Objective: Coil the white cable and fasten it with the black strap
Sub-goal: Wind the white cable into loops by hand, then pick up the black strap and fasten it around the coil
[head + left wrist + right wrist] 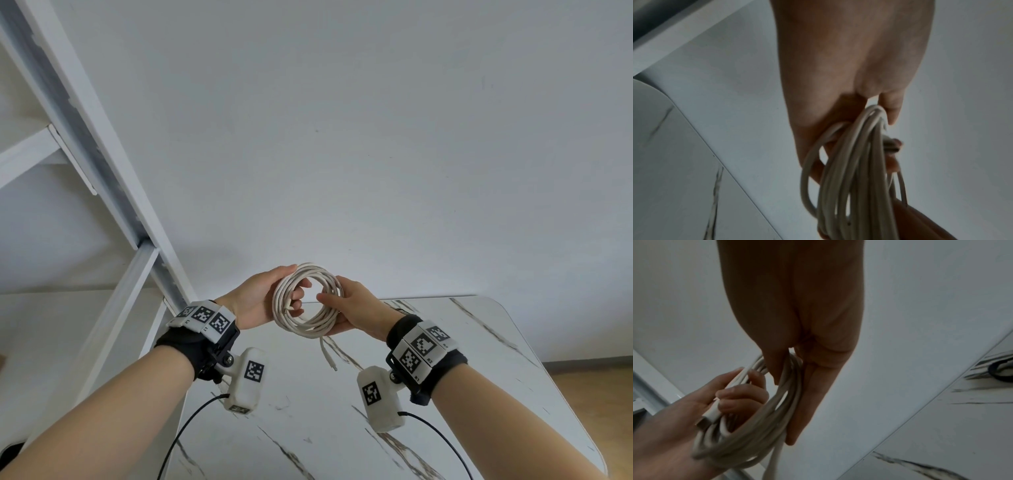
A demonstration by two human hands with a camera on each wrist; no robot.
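Note:
The white cable [310, 323] is wound into a round coil of several loops, held in the air above the marble table. My left hand [265, 298] grips the coil's left side, fingers curled through the loops, with one plug end [708, 417] lying under them. My right hand [349, 308] holds the coil's right side, thumb on top and fingers underneath [807, 402]. A short free end with a plug [329, 358] hangs below the coil. The black strap [1001, 371] lies on the table, seen only at the right edge of the right wrist view.
The white marble-patterned table [462, 377] lies beneath my hands, its rounded corner at the far right. A white metal shelf frame [102, 192] stands at the left. A plain white wall [376, 137] is behind. Black wrist-camera leads [185, 435] hang under my forearms.

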